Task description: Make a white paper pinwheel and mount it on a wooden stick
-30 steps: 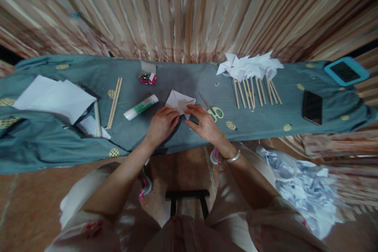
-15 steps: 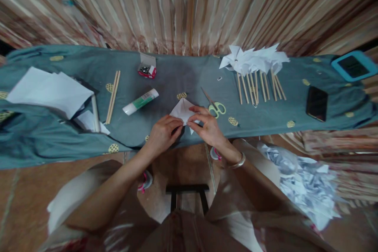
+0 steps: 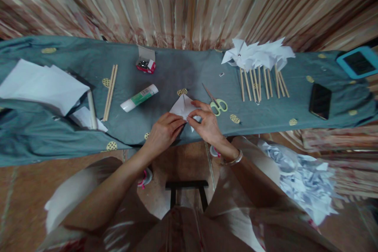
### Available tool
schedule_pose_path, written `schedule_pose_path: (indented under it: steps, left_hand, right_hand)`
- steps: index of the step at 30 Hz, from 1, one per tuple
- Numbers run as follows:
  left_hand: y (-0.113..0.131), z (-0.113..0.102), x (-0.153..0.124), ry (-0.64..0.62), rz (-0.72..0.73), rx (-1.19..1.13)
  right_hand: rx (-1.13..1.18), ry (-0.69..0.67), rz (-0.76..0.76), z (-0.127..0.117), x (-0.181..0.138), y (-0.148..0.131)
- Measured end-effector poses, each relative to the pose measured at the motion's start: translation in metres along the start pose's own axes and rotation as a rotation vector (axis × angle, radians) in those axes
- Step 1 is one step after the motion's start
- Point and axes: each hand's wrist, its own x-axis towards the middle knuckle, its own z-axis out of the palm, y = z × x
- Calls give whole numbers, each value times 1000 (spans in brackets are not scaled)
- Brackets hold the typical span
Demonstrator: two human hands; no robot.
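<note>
A folded white paper piece (image 3: 180,106) lies at the near edge of the table covered in grey-blue cloth (image 3: 183,67). My left hand (image 3: 163,131) pinches its near left side, fingers closed on the paper. My right hand (image 3: 206,121) pinches its right side, thumb and forefinger pressed together on a fold. Green-handled scissors (image 3: 216,103) lie just right of my right hand. A glue stick (image 3: 138,97) lies to the left of the paper.
Finished white paper pinwheels on wooden sticks (image 3: 260,67) lie at the back right. Two loose sticks (image 3: 110,91) and a stack of white sheets (image 3: 44,86) are at the left. A small pin box (image 3: 145,64), a black phone (image 3: 319,101), a blue-cased device (image 3: 357,62) and crumpled paper scraps (image 3: 307,181) are around.
The paper piece has been drawn toward the table's near edge and folded smaller. Both hands moved closer together on it, now pinching it.
</note>
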Motion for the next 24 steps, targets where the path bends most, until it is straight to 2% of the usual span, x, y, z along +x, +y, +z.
schedule_pose_path:
  steps: [24]
  left_hand:
    - [-1,2,3,-32,-3,10]
  right_hand:
    - [-80,77,-50,8,2,2]
